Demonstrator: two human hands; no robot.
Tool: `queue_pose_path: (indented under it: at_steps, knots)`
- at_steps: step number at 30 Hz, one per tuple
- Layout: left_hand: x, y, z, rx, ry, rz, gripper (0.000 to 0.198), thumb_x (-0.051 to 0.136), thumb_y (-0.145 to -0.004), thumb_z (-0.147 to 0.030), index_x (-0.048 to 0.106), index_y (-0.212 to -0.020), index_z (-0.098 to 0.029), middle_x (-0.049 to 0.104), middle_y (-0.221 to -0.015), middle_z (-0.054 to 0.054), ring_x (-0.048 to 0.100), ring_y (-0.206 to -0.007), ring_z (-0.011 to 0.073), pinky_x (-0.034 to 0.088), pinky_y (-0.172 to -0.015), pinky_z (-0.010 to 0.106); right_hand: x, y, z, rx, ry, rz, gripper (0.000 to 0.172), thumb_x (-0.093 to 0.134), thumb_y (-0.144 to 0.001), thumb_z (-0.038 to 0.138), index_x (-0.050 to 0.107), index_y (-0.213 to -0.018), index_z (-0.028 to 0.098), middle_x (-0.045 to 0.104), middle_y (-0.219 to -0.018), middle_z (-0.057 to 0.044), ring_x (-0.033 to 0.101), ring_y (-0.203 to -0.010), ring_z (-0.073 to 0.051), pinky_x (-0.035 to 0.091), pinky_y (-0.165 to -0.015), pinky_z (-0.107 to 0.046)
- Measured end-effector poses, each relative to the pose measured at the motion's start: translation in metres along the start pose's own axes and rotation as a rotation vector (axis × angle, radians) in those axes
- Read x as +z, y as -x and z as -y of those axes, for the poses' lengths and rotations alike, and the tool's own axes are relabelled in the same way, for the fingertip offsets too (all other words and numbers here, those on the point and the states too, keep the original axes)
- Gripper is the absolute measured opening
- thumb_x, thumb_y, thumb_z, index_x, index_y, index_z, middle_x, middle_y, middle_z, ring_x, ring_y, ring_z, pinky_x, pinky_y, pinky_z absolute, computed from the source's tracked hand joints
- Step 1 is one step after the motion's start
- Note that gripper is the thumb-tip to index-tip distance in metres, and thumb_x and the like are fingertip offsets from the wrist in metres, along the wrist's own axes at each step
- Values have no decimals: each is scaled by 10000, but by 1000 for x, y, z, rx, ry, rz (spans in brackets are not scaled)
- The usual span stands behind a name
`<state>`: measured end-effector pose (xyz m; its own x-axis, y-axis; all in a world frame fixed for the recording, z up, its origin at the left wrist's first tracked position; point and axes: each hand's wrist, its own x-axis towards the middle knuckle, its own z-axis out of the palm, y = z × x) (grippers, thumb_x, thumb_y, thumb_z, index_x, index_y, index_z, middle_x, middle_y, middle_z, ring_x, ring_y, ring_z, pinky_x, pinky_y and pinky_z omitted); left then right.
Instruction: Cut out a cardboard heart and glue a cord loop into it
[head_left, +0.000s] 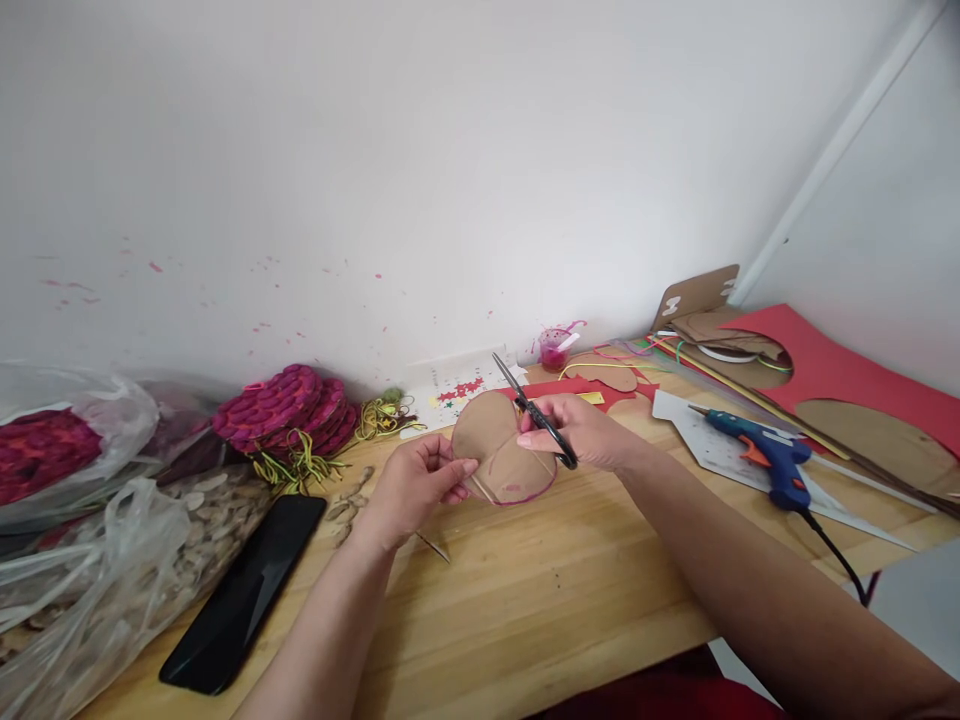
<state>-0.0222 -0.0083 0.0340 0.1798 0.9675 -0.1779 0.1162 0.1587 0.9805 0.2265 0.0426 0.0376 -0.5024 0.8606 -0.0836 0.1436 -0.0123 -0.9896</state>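
My left hand [416, 483] pinches the left edge of a round brown cardboard disc [499, 452] with a pink outline along its lower rim, held just above the wooden table [540, 590]. A thin stick lies across the disc's lower left. My right hand [585, 430] grips black scissors [536, 413], whose blades point up and to the left over the disc's upper right part. Both hands are closed on what they hold.
A black phone [244, 590] lies at the left front, beside plastic bags [90, 560] of pale chips and red material. Pink woven discs [289, 405] sit by the wall. At the right are a blue glue gun [765, 455] with its cord, red card [847, 370] and cardboard pieces.
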Motion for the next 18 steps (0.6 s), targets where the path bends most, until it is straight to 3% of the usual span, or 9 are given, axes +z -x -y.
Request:
queue_pose_path:
  at_steps: [3,6,8,10,13,15,18]
  knots:
    - [-10,2,-6,90,-156,-88,409,723,-765,-562,656,-738,-160,659,-591,17,550,-499,118,463,-507,237,-12,2,3,-7,76,86,352,840,-660,380,617,-831,169,536,-671,51,440,-573,-83,317,-504,-204]
    - [-23,-1,-5,273,-394,-338,410,599,-868,-566,712,-893,-173,733,-793,67,630,-658,178,505,-621,295,-20,6,8,19,213,233,358,832,-668,417,637,-831,164,563,-712,32,466,-621,-98,335,-542,-214]
    - [-28,-6,2,377,-634,-362,354,671,-840,-485,724,-1024,-187,749,-1032,103,669,-913,251,519,-793,361,-21,6,9,64,326,342,353,812,-690,438,656,-838,158,573,-709,26,465,-619,-103,336,-546,-220]
    - [-28,-12,12,432,-881,-326,409,741,-785,-359,708,-1147,-174,716,-1194,139,606,-1131,322,453,-972,441,-19,5,6,81,441,371,339,799,-702,443,661,-813,154,580,-699,21,469,-614,-108,333,-546,-228]
    - [-25,-19,22,342,-1070,-263,303,650,-840,-244,724,-1121,-158,745,-1096,149,623,-1070,322,427,-966,448,-16,-1,-4,28,476,179,310,768,-729,437,620,-765,167,579,-692,23,493,-614,-120,340,-552,-240]
    - [-23,-21,23,276,-1036,-238,249,525,-912,-239,739,-1022,-174,755,-924,111,651,-901,273,453,-837,380,-14,-6,-11,-16,381,-4,304,761,-733,426,583,-761,181,574,-686,28,517,-615,-130,360,-555,-247]
    - [-23,-19,20,264,-866,-251,323,440,-970,-356,714,-961,-185,706,-777,55,611,-714,213,416,-676,304,-10,-12,-16,-91,242,-194,316,803,-694,390,568,-768,192,587,-711,28,559,-656,-143,410,-598,-257]
